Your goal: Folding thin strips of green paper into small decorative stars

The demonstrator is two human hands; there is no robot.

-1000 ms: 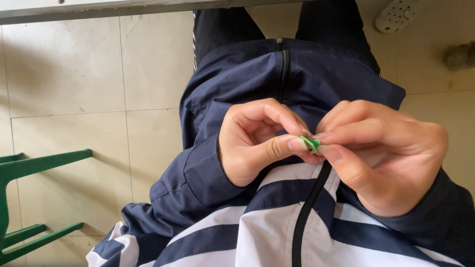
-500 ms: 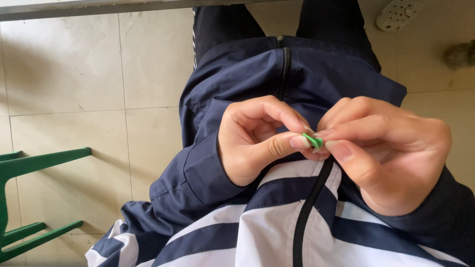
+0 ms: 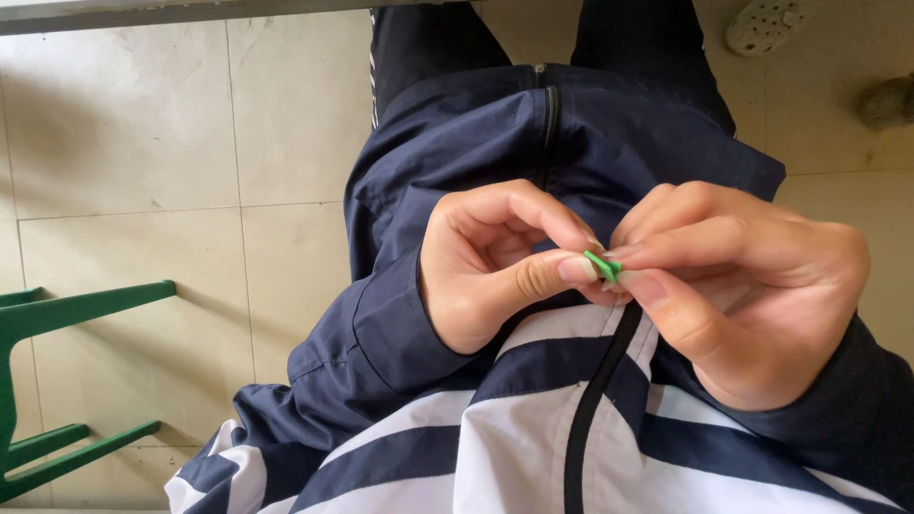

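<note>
Your 2 hands meet in front of your chest, over the zip line of your jacket (image 3: pixel 533 447), which is navy with white bands and has a black zip (image 3: pixel 595 400) running down its middle. Your left hand (image 3: pixel 495 262) sits curled, knuckles up, with the thumb (image 3: pixel 547 276) stretched out flat toward the right and the forefinger bent down over it; the thumb tip and forefinger tip are closed together on 1 end of a small green piece (image 3: pixel 602 266). Your right hand (image 3: pixel 752 286) comes in from the other side, fingers folded tightly, with its thumb below and forefinger above pinching the other end of the same green piece. Both pinches are shut down to the thickness of the piece, with no gap visible between fingertip and thumb on either hand. The green piece is thin, flat-looking and bright, tilted slightly, and only a short strip of it shows between the 4 fingertips; its full shape cannot be told because the fingers cover most of it. It sits just above the top of the black zip, close to the jacket front. Below you the floor (image 3: pixel 190 143) is pale square tile. A green plastic chair (image 3: pixel 57 324) stands at the lower left edge, well apart from your hands. A light-coloured perforated shoe (image 3: pixel 766 24) lies at the top right on the tiles.
</note>
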